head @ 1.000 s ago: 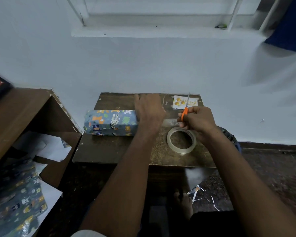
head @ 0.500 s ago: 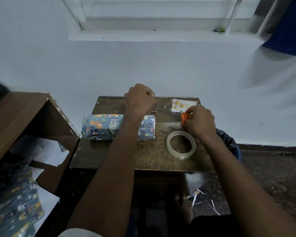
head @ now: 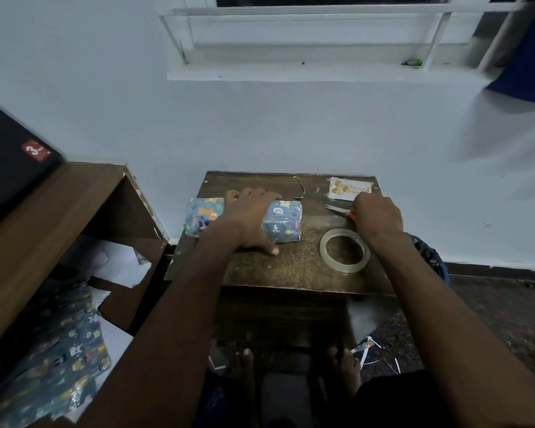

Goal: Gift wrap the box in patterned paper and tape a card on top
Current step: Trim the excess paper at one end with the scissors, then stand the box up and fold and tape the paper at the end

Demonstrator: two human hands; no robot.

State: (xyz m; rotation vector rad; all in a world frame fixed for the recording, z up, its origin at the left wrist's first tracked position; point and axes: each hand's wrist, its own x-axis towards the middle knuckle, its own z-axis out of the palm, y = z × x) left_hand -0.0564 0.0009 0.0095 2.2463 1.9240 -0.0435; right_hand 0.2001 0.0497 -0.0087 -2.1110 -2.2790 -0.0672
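Small wooden table (head: 291,273): left hand (head: 247,217) lies over wrapped box (head: 283,222), fingers curled round it. Right hand (head: 377,216) grips scissors (head: 337,209) beyond tape (head: 345,250), near card (head: 349,188). Set scissors down first.

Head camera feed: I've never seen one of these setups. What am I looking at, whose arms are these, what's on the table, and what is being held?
There is no machine here. A person wears a wide-angle camera on the head, looking forward and down, so the two arms reaching in from below are that person's own.

On the small wooden table lies the wrapped box in blue patterned paper. The left hand lies over its middle, fingers curled over the far edge and thumb on the table, holding it down. The right hand has its grip on orange-handled scissors, blades pointing left, low over the table. Just in front of it lies a roll of clear tape. The card with orange shapes lies at the far right corner, not yet on the box.
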